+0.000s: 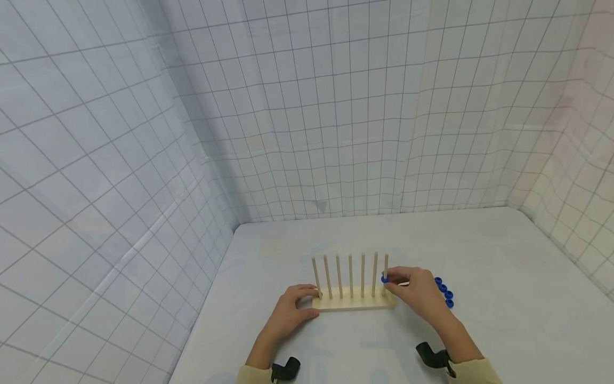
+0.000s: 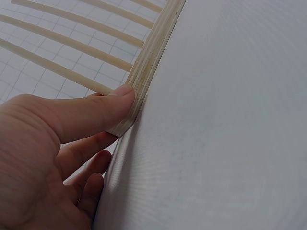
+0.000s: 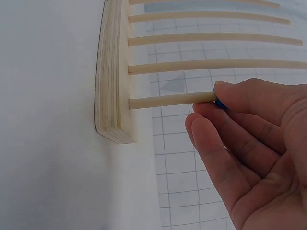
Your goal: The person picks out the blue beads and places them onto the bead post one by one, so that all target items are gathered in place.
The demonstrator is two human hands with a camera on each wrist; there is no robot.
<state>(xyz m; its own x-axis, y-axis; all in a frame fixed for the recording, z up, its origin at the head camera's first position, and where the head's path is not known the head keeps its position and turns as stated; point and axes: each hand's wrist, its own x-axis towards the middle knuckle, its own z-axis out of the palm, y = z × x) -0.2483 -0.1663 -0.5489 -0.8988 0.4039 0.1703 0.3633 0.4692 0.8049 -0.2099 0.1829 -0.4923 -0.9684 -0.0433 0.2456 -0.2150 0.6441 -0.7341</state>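
Note:
A pale wooden pegboard (image 1: 352,304) with several upright thin pegs stands on the table. My left hand (image 1: 290,314) grips its left end; in the left wrist view the thumb presses the front edge near the outermost peg (image 2: 57,67), fingers behind. At the other end, my right hand (image 1: 418,290) pinches a small blue ring (image 1: 385,279) between thumb and fingers. The ring sits around the rightmost peg (image 3: 172,99), partway along it and above the base. In the right wrist view the fingertips cover most of the ring.
Several blue rings (image 1: 449,294) lie in a line on the table just right of my right hand. The white table (image 1: 503,266) is bordered by white grid-patterned cloth (image 1: 336,106) at the back and both sides.

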